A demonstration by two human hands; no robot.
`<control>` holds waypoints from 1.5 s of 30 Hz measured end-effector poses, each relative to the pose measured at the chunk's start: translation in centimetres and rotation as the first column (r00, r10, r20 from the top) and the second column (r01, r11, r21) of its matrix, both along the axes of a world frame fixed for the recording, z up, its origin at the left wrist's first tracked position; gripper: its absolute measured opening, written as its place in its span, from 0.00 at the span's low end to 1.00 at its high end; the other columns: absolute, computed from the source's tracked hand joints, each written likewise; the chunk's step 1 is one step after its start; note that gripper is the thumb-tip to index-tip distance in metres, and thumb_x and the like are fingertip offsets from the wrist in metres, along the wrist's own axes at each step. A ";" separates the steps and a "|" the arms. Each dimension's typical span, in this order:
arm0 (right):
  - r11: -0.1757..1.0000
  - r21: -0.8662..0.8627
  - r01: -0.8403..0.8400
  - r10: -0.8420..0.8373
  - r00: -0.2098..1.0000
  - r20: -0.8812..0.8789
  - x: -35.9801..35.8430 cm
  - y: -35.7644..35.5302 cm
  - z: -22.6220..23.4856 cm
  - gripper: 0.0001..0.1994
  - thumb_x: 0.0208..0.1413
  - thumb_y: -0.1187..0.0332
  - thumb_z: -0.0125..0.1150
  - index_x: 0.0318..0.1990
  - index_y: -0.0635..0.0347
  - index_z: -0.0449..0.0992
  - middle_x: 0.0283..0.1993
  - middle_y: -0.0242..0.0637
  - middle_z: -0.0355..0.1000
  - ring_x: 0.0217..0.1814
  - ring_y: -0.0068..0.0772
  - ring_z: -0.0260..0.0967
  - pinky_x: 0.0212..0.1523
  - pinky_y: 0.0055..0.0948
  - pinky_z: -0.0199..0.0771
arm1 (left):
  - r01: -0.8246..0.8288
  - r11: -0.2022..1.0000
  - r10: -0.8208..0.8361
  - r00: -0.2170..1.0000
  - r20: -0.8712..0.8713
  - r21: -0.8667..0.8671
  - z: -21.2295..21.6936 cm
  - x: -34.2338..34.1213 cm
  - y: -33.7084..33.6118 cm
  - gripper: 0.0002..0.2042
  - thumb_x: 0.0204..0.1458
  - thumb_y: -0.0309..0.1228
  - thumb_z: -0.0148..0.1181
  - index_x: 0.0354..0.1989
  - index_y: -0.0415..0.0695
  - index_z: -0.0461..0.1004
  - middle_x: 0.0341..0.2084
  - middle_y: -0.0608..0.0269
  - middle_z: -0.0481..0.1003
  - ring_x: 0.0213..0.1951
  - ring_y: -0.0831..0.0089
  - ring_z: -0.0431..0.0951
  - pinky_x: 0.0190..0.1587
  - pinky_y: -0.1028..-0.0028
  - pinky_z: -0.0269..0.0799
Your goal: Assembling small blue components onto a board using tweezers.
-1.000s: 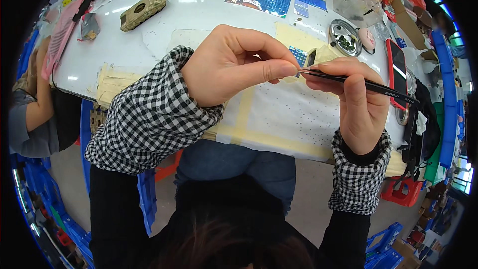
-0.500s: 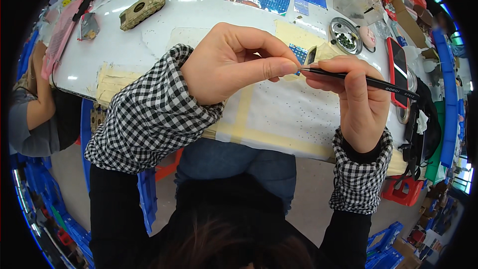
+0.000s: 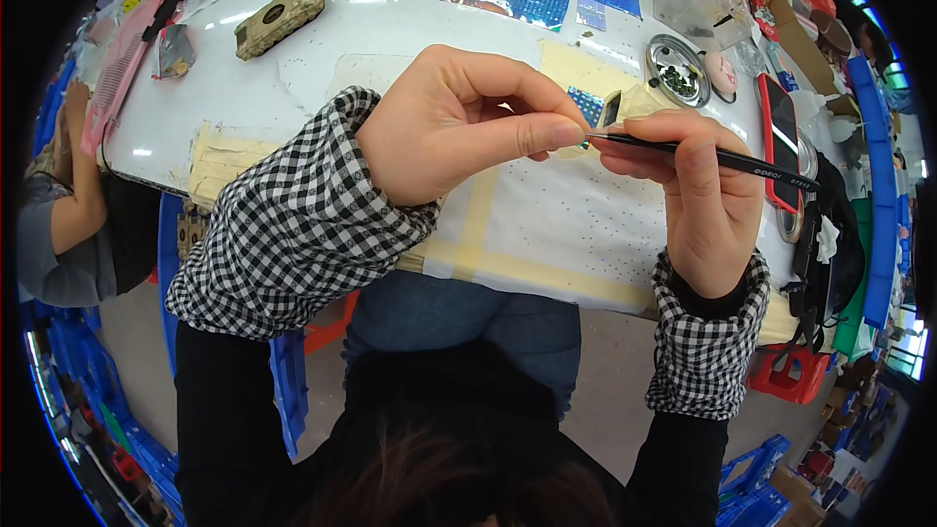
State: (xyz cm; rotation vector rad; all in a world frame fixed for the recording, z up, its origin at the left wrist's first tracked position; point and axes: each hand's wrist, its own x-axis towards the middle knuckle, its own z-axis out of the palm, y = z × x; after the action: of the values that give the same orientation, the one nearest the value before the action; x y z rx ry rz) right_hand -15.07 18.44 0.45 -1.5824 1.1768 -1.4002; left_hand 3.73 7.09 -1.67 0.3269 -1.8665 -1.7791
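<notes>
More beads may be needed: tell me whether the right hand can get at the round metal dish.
Probably yes: the round metal dish lies open on the table just beyond the right hand, nothing between them, though that hand holds a black stick.

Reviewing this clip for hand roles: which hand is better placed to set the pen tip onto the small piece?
The right hand, probably. It grips the thin black pen, whose tip already meets the left hand fingertips, which seem to pinch a tiny piece, too small to identify.
</notes>
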 end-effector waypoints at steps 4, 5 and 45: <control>1.000 0.013 0.006 -0.006 1.000 0.015 0.1 0.0 0.1 0.20 0.64 0.59 0.40 0.42 0.73 0.68 0.41 0.51 0.71 0.42 0.45 0.74 0.42 0.35 0.78 | 0.002 1.000 -0.002 1.000 -0.004 0.008 0.1 0.0 0.0 0.07 0.53 0.25 0.57 0.37 0.35 0.75 0.28 0.61 0.75 0.32 0.79 0.74 0.38 0.80 0.71; 1.000 0.016 0.010 -0.011 1.000 0.020 0.1 0.0 0.1 0.20 0.64 0.59 0.40 0.42 0.73 0.68 0.41 0.51 0.71 0.42 0.45 0.74 0.42 0.35 0.78 | 0.003 1.000 -0.003 1.000 -0.005 0.011 0.1 0.0 0.0 0.07 0.53 0.25 0.57 0.37 0.35 0.75 0.28 0.61 0.75 0.32 0.79 0.74 0.37 0.80 0.71; 0.981 -0.132 -0.143 0.006 0.697 -0.717 0.8 -0.7 0.0 0.09 0.40 0.78 0.65 0.31 0.65 0.73 0.29 0.40 0.72 0.34 0.38 0.71 0.36 0.28 0.71 | -0.260 0.930 0.278 0.960 -0.034 0.258 -0.5 0.4 -2.0 0.12 0.53 0.34 0.59 0.33 0.34 0.75 0.23 0.65 0.75 0.26 0.83 0.71 0.30 0.84 0.68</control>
State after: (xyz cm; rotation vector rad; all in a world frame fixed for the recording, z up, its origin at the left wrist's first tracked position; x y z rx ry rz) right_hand -14.32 17.69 0.43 -2.4033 1.4095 -0.8375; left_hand 4.09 5.09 -2.17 0.5782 -1.4676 -1.8089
